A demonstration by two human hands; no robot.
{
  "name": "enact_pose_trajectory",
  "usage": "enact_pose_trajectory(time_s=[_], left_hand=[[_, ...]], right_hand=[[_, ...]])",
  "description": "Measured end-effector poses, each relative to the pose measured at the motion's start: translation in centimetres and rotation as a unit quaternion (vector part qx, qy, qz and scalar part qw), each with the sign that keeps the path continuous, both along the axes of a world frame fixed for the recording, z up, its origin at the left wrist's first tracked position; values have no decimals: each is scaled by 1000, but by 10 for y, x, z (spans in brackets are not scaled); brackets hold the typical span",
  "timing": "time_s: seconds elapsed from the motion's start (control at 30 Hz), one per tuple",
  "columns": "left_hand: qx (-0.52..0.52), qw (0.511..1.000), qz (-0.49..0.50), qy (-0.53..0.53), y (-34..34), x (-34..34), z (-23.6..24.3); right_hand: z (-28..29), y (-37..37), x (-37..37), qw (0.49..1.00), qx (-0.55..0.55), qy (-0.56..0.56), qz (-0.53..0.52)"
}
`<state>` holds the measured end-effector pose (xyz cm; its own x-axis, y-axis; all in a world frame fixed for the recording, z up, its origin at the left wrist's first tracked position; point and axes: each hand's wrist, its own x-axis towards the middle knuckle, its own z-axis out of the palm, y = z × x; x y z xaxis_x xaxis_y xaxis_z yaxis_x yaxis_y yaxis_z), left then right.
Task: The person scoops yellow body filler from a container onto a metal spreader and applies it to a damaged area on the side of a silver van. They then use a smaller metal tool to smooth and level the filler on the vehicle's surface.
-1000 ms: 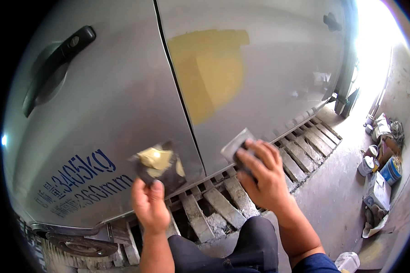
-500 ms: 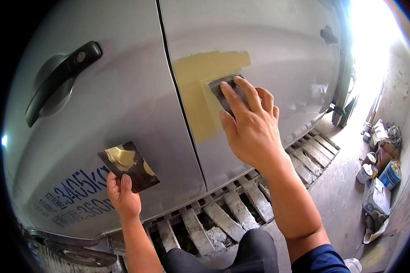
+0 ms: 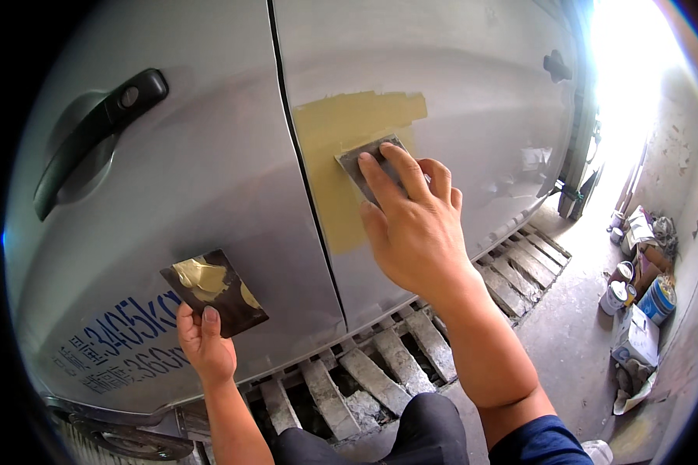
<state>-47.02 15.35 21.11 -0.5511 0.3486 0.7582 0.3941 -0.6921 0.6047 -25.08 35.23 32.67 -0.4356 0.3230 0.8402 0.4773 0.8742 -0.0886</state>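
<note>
Your left hand point(image 3: 207, 342) pinches the plate point(image 3: 239, 311), where some paste point(image 3: 200, 277) is left near the upper-left corner, and your right hand point(image 3: 425, 232), fingers partly spread, holds the blade point(image 3: 352, 164) over the patch point(image 3: 322, 128), already covering the door point(image 3: 473, 85) beside its left edge.

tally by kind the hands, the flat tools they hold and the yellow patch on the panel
Hands: 2 (left hand, right hand)
Dark plate bearing yellowish paste: 1
Flat spreader under the right fingers: 1
Yellow patch, partly covered: 1
Total: 5
</note>
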Motion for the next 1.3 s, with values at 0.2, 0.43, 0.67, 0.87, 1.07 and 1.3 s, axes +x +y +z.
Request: enact_pose_trajectory(time_s=[0.2, 0.43, 0.67, 0.87, 1.07, 1.3], left_hand=[[-2, 1000, 2, -6, 2, 2, 1], [-9, 1000, 14, -1, 0, -1, -1], [-8, 1000, 19, -8, 1, 1, -1], [-6, 1000, 23, -9, 1, 1, -1], [1, 1000, 17, -23, 3, 4, 0], [6, 1000, 11, -23, 2, 9, 1]], right_hand=[[2, 5, -4, 998, 40, 41, 9], [-1, 3, 1, 999, 33, 14, 1], [3, -1, -8, 999, 14, 29, 19], [3, 1, 4, 1000, 16, 19, 9], [3, 7, -9, 998, 45, 27, 14], [-12, 9, -3, 999, 40, 6, 31]])
